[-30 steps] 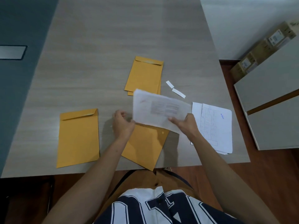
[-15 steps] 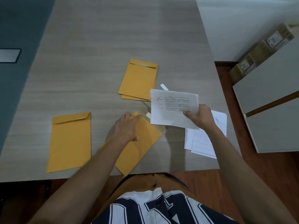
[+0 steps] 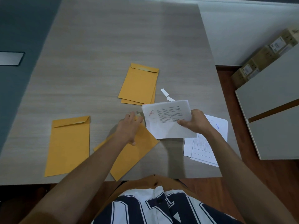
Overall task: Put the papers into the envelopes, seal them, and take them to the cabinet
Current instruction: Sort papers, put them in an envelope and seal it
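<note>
a: how far is the work, do you think?

b: early to middle, i would say. a lone envelope [image 3: 68, 146] lies at the near left of the table [image 3: 105, 54] with its flap folded down. it may be finished, but i cannot tell whether paper is inside. two white strips [image 3: 164, 92] lie a little far and right of the hands, perhaps peeled from a seal. a stack of envelopes [image 3: 139, 84] lies farther away, and a pile of papers [image 3: 203, 147] is at the near right edge. as far as i can see, nothing is at the cabinet [image 3: 267, 97] on the right.

a: and the hands?

b: the right hand [image 3: 196, 122] holds a printed sheet [image 3: 166, 120] above the table, thumb on top and fingers curled under its right edge. the sheet is not inside yet; it is just beside the mouth of the slanted envelope [image 3: 134, 156] in the near middle. the left hand [image 3: 129, 125] rests palm down on this envelope, with its fingers reaching to the far end at the flap. whether they pinch the flap or only press it, i cannot tell.

a: so what remains?

b: to slide this sheet in, seal it, do the same for the others, then carry them.
</note>
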